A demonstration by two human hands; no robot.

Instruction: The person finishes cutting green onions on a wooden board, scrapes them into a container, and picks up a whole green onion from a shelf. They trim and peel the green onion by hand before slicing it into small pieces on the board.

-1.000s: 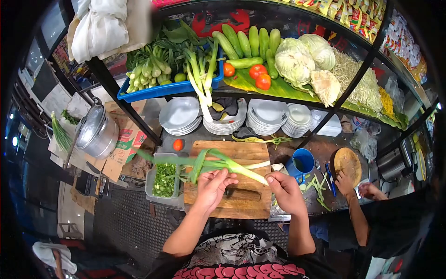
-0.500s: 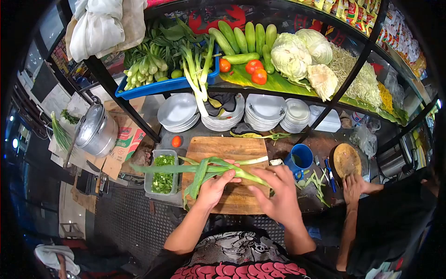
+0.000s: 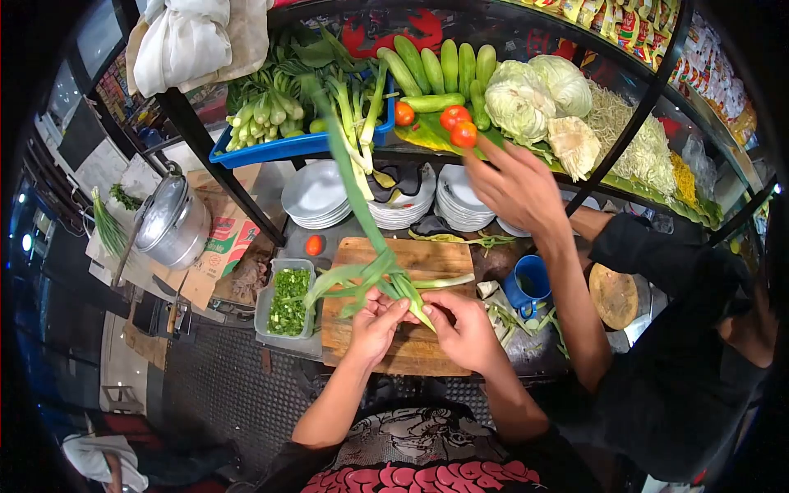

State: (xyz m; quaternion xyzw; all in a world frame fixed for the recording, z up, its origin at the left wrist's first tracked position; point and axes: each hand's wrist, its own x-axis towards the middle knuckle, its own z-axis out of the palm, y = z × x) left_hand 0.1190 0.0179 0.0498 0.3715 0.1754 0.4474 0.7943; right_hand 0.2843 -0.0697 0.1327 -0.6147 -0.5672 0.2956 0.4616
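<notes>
A leek (image 3: 383, 267) with long green leaves is held above the wooden cutting board (image 3: 349, 256). My left hand (image 3: 377, 327) is closed around its stalk. My right hand (image 3: 462, 330) pinches the pale lower end between thumb and fingers. One long leaf points up toward the shelf, while other leaves hang to the left. Behind my hands, another pale stalk (image 3: 448, 282) lies on the board. A plastic tub (image 3: 309, 325) of chopped greens (image 3: 288, 297) stands just left of the board.
A co-worker's hand (image 3: 522, 185) reaches across from the right to the tomatoes (image 3: 463, 134) on the shelf. A blue mug (image 3: 530, 283), peelings (image 3: 499, 311) and a round wooden board (image 3: 613, 296) lie to the right. Stacked plates (image 3: 316, 193) stand behind; a loose tomato (image 3: 314, 245) lies near them.
My right hand has gone from spread fingers to gripping the leek's lower end. The leek's long leaf has swung from leftward to upward. The co-worker's hand left the round board for the shelf.
</notes>
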